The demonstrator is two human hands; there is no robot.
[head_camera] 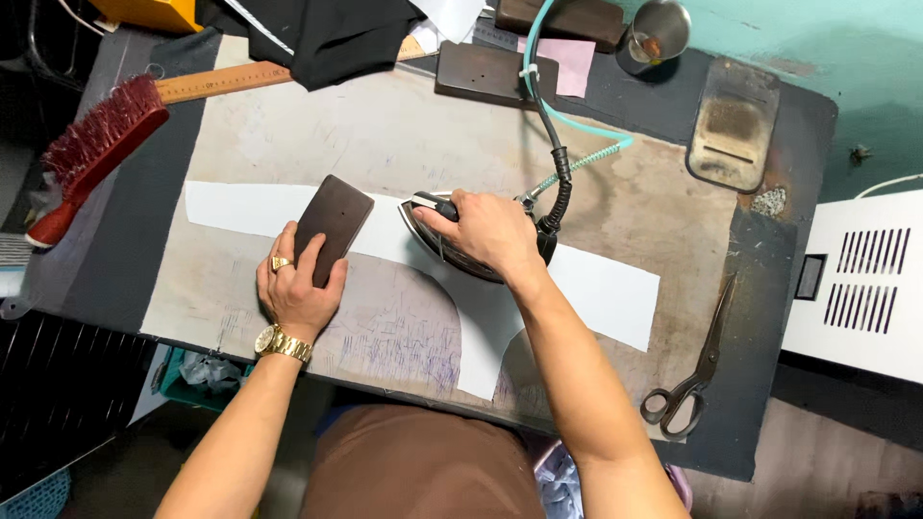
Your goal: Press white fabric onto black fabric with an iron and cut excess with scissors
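Right hand (pixel 490 231) has a full grip wrapped around the iron (pixel 452 245), sitting on the white fabric (pixel 596 288) about mid-counter. Left hand (pixel 293 284) isn't closed around anything, just pressing flat on the dark block (pixel 332 226), which pins the fabric just left of the iron's nose.

Stuff I'd worry about: the iron's tip is pointing straight at the block and my left fingers are close by, so one lazy push and I get burned. Park the iron too long in one spot and that white piece probably scorches. The hose and cord (pixel 558 163) run up behind my wrist; if they snag, the iron jerks and drags the fabric into a crease. Also the scissors (pixel 697 370) sit near the counter (pixel 673 192) edge by my right elbow, easy to knock off.
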